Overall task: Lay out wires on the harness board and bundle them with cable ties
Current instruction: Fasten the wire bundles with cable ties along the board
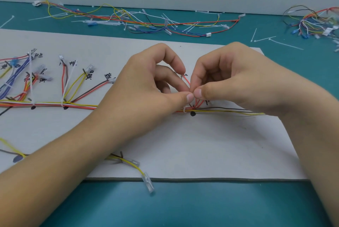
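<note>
Left grip: the left hand (152, 87) has thumb and finger clamped together on the red wires (199, 102).
Right grip: the right hand (231, 79) pinches the same strands, thumb tip against thumb tip.
Location: the strands leave the trunk bundle (78, 106) on the harness board (201, 146), just beside a cable tie (184, 110).
Axis: the trunk runs left-right and the red branch slants away from the person.
Nearer hand: neither (both meet just above the tie).
</note>
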Tool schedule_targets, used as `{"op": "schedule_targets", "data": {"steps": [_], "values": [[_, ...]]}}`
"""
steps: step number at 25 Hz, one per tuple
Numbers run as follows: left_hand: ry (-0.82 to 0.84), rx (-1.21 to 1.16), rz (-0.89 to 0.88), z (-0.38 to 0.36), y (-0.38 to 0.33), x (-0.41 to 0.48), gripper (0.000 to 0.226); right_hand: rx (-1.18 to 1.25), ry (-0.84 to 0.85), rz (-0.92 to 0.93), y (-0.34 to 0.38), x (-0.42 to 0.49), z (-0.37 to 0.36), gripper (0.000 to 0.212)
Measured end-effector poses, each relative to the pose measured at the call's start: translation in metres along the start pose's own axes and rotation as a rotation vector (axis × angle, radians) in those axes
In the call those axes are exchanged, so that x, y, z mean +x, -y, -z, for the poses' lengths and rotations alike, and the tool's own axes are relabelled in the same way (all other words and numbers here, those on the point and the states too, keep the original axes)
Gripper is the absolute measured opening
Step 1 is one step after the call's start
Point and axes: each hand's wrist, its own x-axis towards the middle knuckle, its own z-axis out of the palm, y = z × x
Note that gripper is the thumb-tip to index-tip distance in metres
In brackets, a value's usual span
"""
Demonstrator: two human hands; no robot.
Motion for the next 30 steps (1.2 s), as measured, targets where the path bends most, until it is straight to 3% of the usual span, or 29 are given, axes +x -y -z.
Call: {"op": "schedule_targets", "data": {"steps": [10, 20, 30], "values": [[0.052, -0.039, 0.039, 0.0019, -0.004, 0.0039, 0.039, 0.008, -0.028, 0.01, -0.001, 0.0029, -0.003, 0.008], [0.046, 0.125, -0.059, -0.0034, -0.0054, -0.0005, 0.04, -0.03, -0.045, -0.024, -0.0018, 0.0026, -0.0044, 0.01], [0.061, 0.3, -0.109, -0.0067, -0.0073, -0.0021, 0.044, -0.053, -0.183, -0.015, -0.0068, 0.007, -0.0017, 0.013]]}}
